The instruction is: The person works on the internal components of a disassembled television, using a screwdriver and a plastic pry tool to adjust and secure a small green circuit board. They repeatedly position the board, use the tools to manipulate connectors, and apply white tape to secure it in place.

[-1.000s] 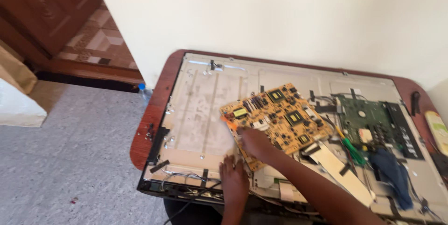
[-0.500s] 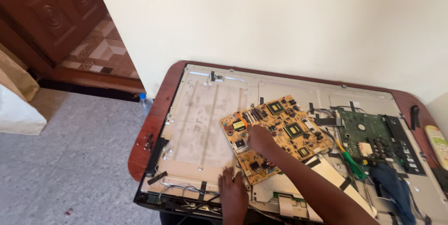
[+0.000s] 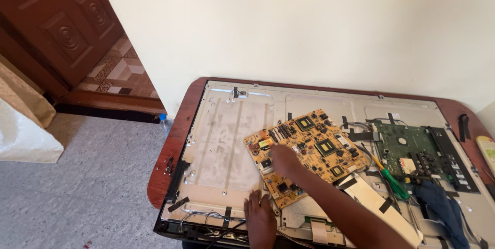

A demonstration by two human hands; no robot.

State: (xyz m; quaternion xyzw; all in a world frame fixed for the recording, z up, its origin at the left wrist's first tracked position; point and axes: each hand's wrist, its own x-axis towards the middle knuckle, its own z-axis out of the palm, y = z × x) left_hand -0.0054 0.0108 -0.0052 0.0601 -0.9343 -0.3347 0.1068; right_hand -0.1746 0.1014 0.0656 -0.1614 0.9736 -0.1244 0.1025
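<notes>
In the head view, the right hand [image 3: 282, 157] lies on the yellow-orange rectangular circuit board [image 3: 309, 151] studded with black chips and coils, its fingers [image 3: 273, 152] pressed flat on the board's near-left part; whether they pinch anything cannot be told, as the hand's back hides them. The board sits tilted on the grey metal back panel of a flat television [image 3: 232, 140], which lies face down on a reddish-brown wooden table [image 3: 178, 130].

The left hand [image 3: 259, 218] rests flat on that panel, just nearer than the board's lowest corner, fingers [image 3: 255, 200] together and stretched toward the board, closed on nothing.

Beyond the right fingertips and off to their right lies a green rectangular circuit board [image 3: 412, 148], fixed to the panel. Between the two boards, a screwdriver with a green handle [image 3: 394, 183] lies on the panel. Nearer than it, right of the forearm, sits a crumpled dark blue cloth [image 3: 438, 202]. A wide white flat ribbon cable [image 3: 368, 195] runs under the forearm.
</notes>
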